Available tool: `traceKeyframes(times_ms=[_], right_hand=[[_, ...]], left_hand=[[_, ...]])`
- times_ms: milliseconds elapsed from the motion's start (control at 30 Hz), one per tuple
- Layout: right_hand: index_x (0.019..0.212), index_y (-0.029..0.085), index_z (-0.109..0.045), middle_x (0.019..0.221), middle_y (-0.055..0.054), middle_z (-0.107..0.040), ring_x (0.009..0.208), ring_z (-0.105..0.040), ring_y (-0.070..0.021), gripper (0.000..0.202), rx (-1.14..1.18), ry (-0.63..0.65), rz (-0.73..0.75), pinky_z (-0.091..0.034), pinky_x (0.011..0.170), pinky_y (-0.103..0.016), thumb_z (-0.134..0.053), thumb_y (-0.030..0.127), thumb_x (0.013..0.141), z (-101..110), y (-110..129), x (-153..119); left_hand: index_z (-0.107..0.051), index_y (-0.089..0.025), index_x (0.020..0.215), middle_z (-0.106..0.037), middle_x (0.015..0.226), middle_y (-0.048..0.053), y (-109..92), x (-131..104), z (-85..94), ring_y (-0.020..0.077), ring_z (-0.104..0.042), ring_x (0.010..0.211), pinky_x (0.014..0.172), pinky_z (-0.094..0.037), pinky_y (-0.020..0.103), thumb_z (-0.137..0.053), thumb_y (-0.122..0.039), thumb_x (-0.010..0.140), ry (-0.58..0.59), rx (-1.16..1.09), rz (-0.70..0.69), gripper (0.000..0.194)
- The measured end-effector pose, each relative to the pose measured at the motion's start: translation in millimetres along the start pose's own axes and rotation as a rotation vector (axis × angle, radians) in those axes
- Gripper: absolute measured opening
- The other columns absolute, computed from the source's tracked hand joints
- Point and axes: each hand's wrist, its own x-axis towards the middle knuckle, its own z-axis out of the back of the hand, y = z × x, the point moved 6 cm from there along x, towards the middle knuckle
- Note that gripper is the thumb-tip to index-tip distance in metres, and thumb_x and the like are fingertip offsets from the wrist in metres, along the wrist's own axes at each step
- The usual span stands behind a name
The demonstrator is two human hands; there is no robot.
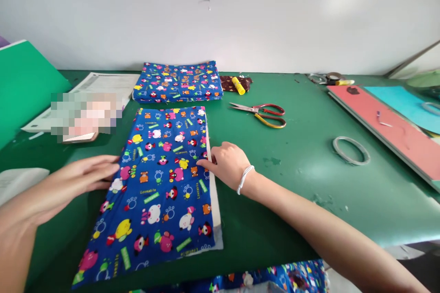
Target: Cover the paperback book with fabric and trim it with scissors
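A blue cotton fabric piece [165, 178] printed with cartoon animals lies folded on the green table in front of me. Along its right side a pale layer shows underneath. My right hand [228, 162], with a white cord bracelet [245, 179] at the wrist, has its fingers curled at that edge, the thumb on top of the cloth. At the opposite edge is my left hand [92, 171], its fingers stretched out and their tips touching the cloth. Behind this piece lies a folded stack of the same fabric [177, 82].
Scissors [257, 112] with red and yellow handles lie to the right, beyond them a yellow glue stick [238, 85]. Further right are a tape roll [350, 151] and a red board [388, 128]. Papers [113, 82] and a green board [27, 82] occupy the left. More printed fabric [268, 277] hangs at the near edge.
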Motion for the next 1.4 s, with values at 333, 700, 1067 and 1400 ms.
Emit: traceKeyframes(times_ms=[333,700,1067,1400], right_hand=[[0.072,0.020,-0.061,0.070,-0.004,-0.067,0.070,-0.061,-0.0193,0.040,0.155,-0.042,-0.089,-0.037,0.060,-0.030,-0.046,0.050,0.094,0,-7,-3],[0.065,0.012,-0.061,0.064,-0.003,-0.066,0.046,-0.045,-0.0043,0.035,1.199,0.519,-0.278,-0.025,0.038,-0.018,-0.057,0.038,0.089,-4,-21,0],[0.067,0.012,-0.059,0.039,0.003,-0.050,0.034,-0.036,-0.0042,0.038,1.347,0.608,-0.329,-0.019,0.034,-0.017,-0.051,0.038,0.093,-12,-28,1],[0.061,0.021,-0.040,0.033,0.008,-0.047,0.028,-0.030,-0.0042,0.040,1.002,0.472,-0.180,-0.028,0.038,-0.018,-0.043,0.039,0.095,-23,-11,1]], left_hand=[[-0.061,-0.019,0.111,-0.066,0.121,0.009,-2,25,-0.6,0.0319,-0.060,0.115,0.103,-0.047,0.044,-0.088,-0.054,0.030,0.008,-0.094,0.033,0.093],[-0.050,-0.017,0.131,-0.061,0.129,0.013,17,37,-0.6,0.0280,-0.061,0.114,0.103,-0.047,0.040,-0.082,-0.054,0.058,0.049,-0.075,-0.021,0.088],[-0.047,-0.016,0.134,-0.059,0.132,0.013,20,38,-0.3,0.0258,-0.061,0.115,0.101,-0.049,0.036,-0.080,-0.053,0.062,0.062,-0.081,-0.022,0.087],[-0.053,-0.014,0.129,-0.063,0.127,0.013,16,34,-0.9,0.0248,-0.064,0.110,0.092,-0.055,0.031,-0.085,-0.047,0.057,0.028,-0.146,-0.017,0.085]])
